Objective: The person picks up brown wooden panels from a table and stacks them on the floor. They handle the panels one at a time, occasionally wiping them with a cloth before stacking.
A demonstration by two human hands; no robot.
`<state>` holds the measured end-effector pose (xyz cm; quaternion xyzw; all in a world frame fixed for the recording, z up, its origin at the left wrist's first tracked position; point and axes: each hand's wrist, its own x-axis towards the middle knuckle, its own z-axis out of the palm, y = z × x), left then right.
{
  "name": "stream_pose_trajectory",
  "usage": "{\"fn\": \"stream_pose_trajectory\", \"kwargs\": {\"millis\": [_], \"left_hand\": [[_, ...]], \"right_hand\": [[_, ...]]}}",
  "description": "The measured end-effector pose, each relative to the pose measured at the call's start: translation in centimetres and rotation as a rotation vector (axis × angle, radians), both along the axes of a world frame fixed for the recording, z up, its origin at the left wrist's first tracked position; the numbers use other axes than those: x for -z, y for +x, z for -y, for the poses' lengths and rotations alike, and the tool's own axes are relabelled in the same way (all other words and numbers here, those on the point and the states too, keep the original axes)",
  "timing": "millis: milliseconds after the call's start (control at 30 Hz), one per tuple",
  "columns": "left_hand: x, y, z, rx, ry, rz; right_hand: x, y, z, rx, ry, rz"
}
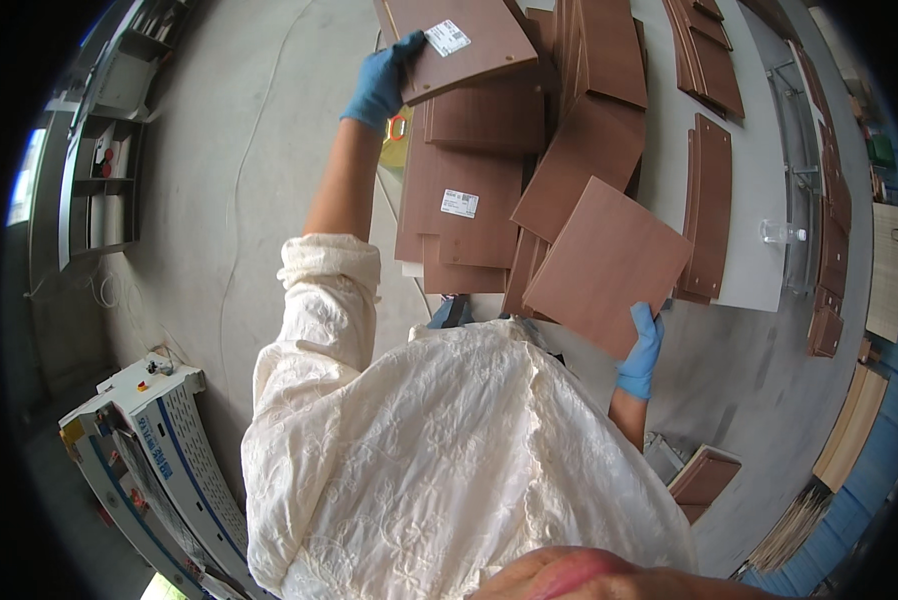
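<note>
My left hand, in a blue glove, is closed on the left edge of a brown panel with a white label and small holes along its near edge. Its far end runs out of view. A plain brown board is tilted in front of me, its lower right edge gripped by my right hand, also blue-gloved. Under and between the two lie stacked brown panels, one carrying a white label. What the right thumb does behind the board is hidden.
Tall stacks of brown panels stand ahead. Right of them, narrow panels lie on a pale sheet beside a clear plastic bottle. A white machine stands at lower left, shelving at far left. A thin cable crosses the floor.
</note>
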<state>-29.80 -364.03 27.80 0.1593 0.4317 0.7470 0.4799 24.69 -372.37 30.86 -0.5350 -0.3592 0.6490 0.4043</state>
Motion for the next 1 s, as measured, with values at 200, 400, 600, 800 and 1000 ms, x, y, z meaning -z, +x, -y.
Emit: {"fn": "stream_pose_trajectory", "kwargs": {"millis": [200, 400, 600, 800, 1000], "left_hand": [[2.9, 0.4, -0.5, -0.035, -0.159, 0.056], [6.5, 1.8, -0.4, 0.015, -0.154, 0.217], [5.9, 2.2, -0.2, -0.051, -0.095, 0.126], [1.6, 5.9, 5.2, 0.079, -0.061, 0.046], [-0.2, 14.1, 8.8, 0.231, -0.097, -0.019]], "right_hand": [[0.6, 0.5, 0.0, 0.002, 0.036, 0.025], [0.6, 1.0, 0.4, 0.009, 0.012, 0.019], [-0.1, 1.6, 0.4, 0.051, 0.003, 0.013], [0.6, 3.4, -0.4, 0.091, 0.009, -0.076], [1.1, 4.8, -1.2, 0.166, 0.000, -0.218]]}}
